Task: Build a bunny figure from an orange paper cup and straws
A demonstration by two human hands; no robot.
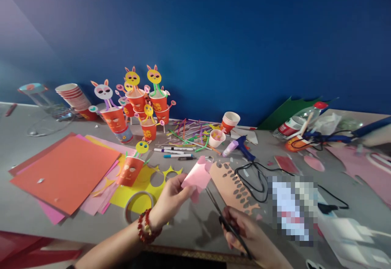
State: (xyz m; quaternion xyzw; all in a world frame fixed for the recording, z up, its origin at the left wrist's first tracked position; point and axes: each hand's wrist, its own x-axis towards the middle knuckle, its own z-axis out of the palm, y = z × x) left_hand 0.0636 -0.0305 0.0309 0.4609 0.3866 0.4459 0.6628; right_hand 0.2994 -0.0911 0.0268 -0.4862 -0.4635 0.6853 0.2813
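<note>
Between the thumb and fingers of my left hand [174, 193] is a piece of pink paper [198, 175], held up over the table. My right hand [240, 230] is closed round a pair of dark scissors [215, 201]. The blades point up and left, their tips close to the lower right edge of the paper; whether they touch it I cannot tell. A peach sheet with many oval holes [229, 183] lies just beyond the scissors. Left of my left hand are a yellow sheet with round cut-outs [137, 187] and a roll of tape [126, 208].
Orange paper cups with animal faces [149, 130] stand at the back left, near stacked cups [73, 98]. Coloured sheets [70, 167] lie at left. Pipe cleaners [192, 132], markers [177, 155] and a blue glue gun [245, 148] with a looping cord are behind my hands. A bottle [301, 118] stands right.
</note>
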